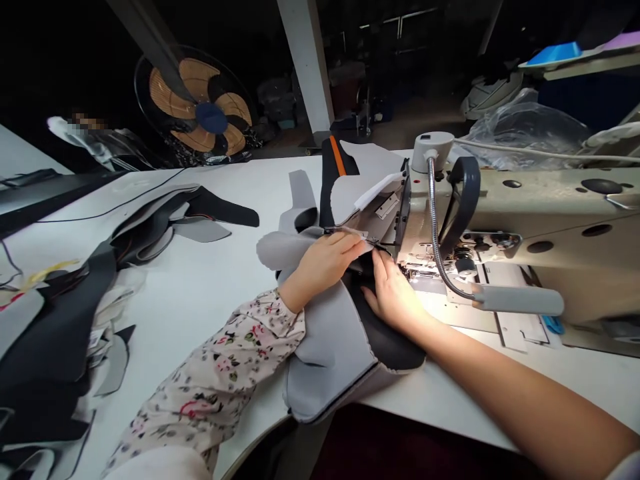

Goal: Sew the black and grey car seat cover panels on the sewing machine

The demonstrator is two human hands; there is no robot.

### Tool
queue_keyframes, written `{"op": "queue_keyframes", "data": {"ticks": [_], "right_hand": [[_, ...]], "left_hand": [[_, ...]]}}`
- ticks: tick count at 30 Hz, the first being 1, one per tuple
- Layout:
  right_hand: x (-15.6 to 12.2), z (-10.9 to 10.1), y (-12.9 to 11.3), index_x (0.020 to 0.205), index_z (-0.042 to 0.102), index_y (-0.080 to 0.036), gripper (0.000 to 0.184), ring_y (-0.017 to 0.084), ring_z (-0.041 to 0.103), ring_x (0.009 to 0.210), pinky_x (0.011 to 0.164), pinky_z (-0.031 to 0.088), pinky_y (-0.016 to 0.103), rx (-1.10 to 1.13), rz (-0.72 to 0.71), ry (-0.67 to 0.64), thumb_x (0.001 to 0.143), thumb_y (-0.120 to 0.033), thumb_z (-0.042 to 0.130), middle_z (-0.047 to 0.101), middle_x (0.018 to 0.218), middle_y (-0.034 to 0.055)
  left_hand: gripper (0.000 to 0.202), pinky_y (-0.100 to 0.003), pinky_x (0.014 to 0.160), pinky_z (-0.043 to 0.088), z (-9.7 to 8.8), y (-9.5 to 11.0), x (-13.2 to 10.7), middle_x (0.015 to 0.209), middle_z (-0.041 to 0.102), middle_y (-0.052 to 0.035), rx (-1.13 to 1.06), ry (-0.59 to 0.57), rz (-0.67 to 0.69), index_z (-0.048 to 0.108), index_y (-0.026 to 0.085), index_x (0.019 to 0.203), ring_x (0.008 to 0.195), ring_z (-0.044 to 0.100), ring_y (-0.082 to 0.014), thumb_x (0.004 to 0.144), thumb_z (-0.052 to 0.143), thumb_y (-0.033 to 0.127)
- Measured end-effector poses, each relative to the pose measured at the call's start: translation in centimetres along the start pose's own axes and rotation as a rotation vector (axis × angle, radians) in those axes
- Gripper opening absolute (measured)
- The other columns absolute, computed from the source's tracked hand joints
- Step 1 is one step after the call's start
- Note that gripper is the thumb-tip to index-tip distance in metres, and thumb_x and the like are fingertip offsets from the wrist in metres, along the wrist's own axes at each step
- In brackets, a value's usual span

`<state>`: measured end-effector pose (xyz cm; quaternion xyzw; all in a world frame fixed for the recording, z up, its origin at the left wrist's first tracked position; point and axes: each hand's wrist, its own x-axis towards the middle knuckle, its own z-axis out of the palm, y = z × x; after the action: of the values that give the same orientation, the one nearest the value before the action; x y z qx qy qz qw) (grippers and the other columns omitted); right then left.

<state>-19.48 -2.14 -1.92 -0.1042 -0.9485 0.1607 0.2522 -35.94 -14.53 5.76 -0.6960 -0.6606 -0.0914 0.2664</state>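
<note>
- In the head view, a grey-and-black fabric bundle (325,327) sits mid-scene on the white surface (200,287), just left of the sewing machine (540,233); clock hours here run round the bundle.
- The left hand (325,257) looks clamped on the bundle's upper edge. The right hand (393,290) lies against the black part, thumb spread from fingers; whether its grip pinches anything, I can't tell.
- Midway, I'd judge: panels meet along a seam towards 5 o'clock, while flaps at 12, near an orange strip (338,157), look loose. Which edges remain, I can't make out.
- At 9 o'clock lies a heap of dark and pale pieces (55,327), with more pieces (220,205) at 10; finished or waiting, I can't say.
- A fan (210,118) stands beyond at 11, clear plastic (530,127) at 2.
- Flaps crowd the machine's near end; its bendy metal tube (433,220) hangs across the front.
</note>
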Motion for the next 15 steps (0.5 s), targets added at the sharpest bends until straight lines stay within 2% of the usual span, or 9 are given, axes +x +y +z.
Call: {"op": "queue_keyframes", "data": {"ticks": [3, 5, 8, 11, 15], "right_hand": [[0.1, 0.2, 0.1, 0.154, 0.026, 0.001, 0.075, 0.04, 0.041, 0.145, 0.119, 0.042, 0.056, 0.065, 0.014, 0.019, 0.091, -0.026, 0.058, 0.042, 0.152, 0.0316], [0.2, 0.3, 0.2, 0.152, 0.03, 0.0, 0.071, 0.038, 0.045, 0.142, 0.119, 0.042, 0.054, 0.118, 0.017, 0.018, 0.091, -0.025, 0.057, 0.046, 0.149, 0.0301], [0.3, 0.4, 0.2, 0.152, 0.03, -0.004, 0.072, 0.037, 0.048, 0.139, 0.117, 0.045, 0.054, 0.168, 0.03, 0.014, 0.089, -0.023, 0.058, 0.047, 0.147, 0.0282], [0.4, 0.5, 0.2, 0.153, 0.028, -0.006, 0.075, 0.037, 0.048, 0.139, 0.116, 0.046, 0.055, 0.194, 0.044, 0.015, 0.087, -0.022, 0.058, 0.046, 0.147, 0.0279], [0.4, 0.6, 0.3, 0.154, 0.027, -0.008, 0.077, 0.037, 0.048, 0.14, 0.116, 0.046, 0.055, 0.226, 0.047, 0.023, 0.086, -0.021, 0.059, 0.046, 0.149, 0.0272]], "left_hand": [[0.025, -0.032, 0.097, 0.056, 0.2, -0.8, -0.3, 0.118, 0.072, -0.0074, -0.294, 0.05, -0.116, 0.069, 0.016, 0.117, 0.108, 0.068, -0.0181, 0.106, 0.047, 0.019], [0.023, -0.03, 0.095, 0.056, 0.2, -1.0, -0.5, 0.113, 0.072, -0.0072, -0.389, 0.043, -0.178, 0.069, 0.016, 0.113, 0.105, 0.069, -0.017, 0.106, 0.047, 0.017], [0.025, -0.031, 0.082, 0.057, 0.4, -0.4, -0.3, 0.11, 0.068, -0.0092, -0.221, -0.106, -0.221, 0.065, 0.014, 0.111, 0.096, 0.069, -0.0193, 0.101, 0.043, 0.008], [0.02, -0.03, 0.067, 0.052, 0.5, 0.3, 0.8, 0.109, 0.067, -0.0091, 0.022, -0.272, -0.194, 0.062, 0.015, 0.114, 0.087, 0.069, -0.0209, 0.1, 0.049, 0.014], [0.028, -0.03, 0.064, 0.048, 0.3, 0.1, 1.7, 0.105, 0.069, -0.0079, 0.163, -0.331, -0.08, 0.059, 0.017, 0.128, 0.088, 0.069, -0.0208, 0.101, 0.052, 0.017]]}}
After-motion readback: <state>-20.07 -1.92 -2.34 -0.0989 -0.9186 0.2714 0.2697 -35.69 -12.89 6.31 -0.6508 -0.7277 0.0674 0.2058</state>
